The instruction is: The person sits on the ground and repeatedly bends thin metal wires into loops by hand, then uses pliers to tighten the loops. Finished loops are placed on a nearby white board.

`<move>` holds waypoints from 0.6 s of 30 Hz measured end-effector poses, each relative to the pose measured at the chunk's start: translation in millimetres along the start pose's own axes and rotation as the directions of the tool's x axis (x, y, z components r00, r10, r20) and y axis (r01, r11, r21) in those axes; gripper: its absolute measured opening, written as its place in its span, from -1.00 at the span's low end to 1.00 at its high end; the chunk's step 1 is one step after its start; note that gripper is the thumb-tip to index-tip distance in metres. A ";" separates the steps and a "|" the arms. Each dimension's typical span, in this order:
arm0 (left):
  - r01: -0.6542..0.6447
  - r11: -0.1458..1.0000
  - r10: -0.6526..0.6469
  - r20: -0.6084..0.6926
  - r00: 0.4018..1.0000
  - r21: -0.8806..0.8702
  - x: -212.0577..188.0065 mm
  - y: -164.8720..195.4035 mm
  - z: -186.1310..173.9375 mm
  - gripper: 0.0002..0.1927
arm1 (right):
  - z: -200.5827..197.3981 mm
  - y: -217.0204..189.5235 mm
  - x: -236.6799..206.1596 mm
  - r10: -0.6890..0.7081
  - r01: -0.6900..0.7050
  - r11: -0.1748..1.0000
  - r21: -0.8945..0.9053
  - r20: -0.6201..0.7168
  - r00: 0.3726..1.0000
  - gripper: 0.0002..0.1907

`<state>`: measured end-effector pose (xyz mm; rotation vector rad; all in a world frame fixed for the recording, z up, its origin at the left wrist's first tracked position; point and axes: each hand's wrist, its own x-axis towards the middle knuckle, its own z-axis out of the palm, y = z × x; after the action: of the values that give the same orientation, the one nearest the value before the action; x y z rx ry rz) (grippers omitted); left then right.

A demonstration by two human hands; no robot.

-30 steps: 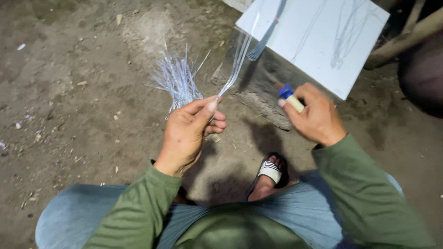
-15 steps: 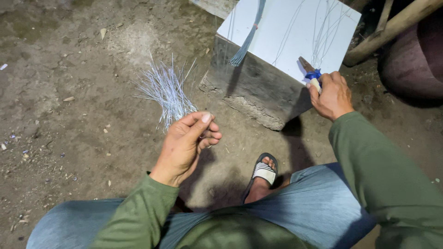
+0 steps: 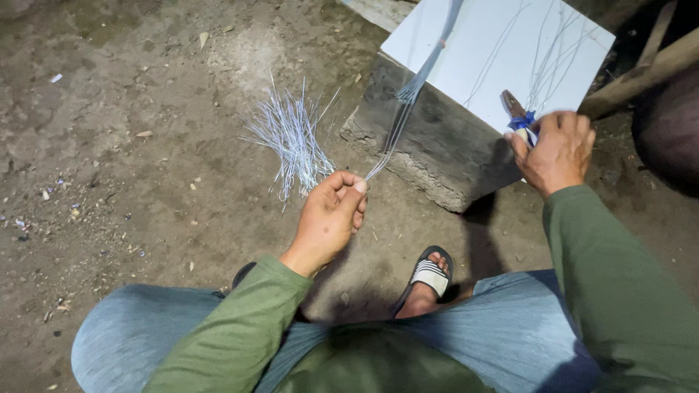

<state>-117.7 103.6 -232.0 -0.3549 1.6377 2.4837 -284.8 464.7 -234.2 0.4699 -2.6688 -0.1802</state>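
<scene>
My left hand (image 3: pixel 329 218) pinches the near end of a thin bundle of long pale strands (image 3: pixel 408 102) that runs up and away over a block. A fan of short cut pale strands (image 3: pixel 291 138) lies on the dirt just beyond that hand. My right hand (image 3: pixel 557 149) rests at the near edge of a white flat board (image 3: pixel 480 44) and grips a small cutting tool with a blue-wrapped handle (image 3: pixel 518 116), its tip pointing away over the board. A few loose strands lie across the board.
The white board sits on a rough concrete block (image 3: pixel 437 153). My sandalled foot (image 3: pixel 429 280) is below the block, on packed dirt ground (image 3: pixel 131 131) with small bits of litter. A wooden pole (image 3: pixel 648 69) and a dark round object (image 3: pixel 670 124) stand at the right.
My right hand has moved away to the right with the tool and now sits at the board's edge. My left hand stays pinched on the long strands, which now stretch farther up.
</scene>
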 end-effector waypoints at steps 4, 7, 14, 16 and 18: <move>-0.128 0.966 0.121 0.046 0.992 0.226 -4.7 -3.0 0.6 -0.88 | -56.8 -60.8 7.4 -0.347 0.438 0.846 0.303 -0.310 0.885 -0.64; -0.199 0.904 0.148 0.161 0.976 0.377 -10.8 -3.2 4.8 -0.88 | -94.6 -121.8 -19.9 -0.626 0.739 0.670 0.068 -0.485 0.611 -0.63; -0.169 0.870 0.011 0.324 0.946 0.464 -8.5 -9.6 3.1 -0.84 | -98.0 -137.4 -19.8 -0.795 0.776 0.491 0.397 -0.160 0.585 -0.56; -0.096 0.927 -0.033 0.332 0.943 0.363 -4.4 -14.1 -0.8 -0.84 | -87.0 -137.0 -20.8 -0.794 0.770 0.479 0.422 -0.166 0.585 -0.55; 0.052 0.974 -0.125 0.327 0.937 0.221 -0.4 -19.3 -0.4 -0.84 | -79.1 -140.0 -25.3 -0.730 0.696 0.542 0.472 -0.146 0.668 -0.60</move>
<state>-112.5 110.9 -249.1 0.0264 1.6710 2.1318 -187.7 338.5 -200.0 1.7608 -2.3807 0.2829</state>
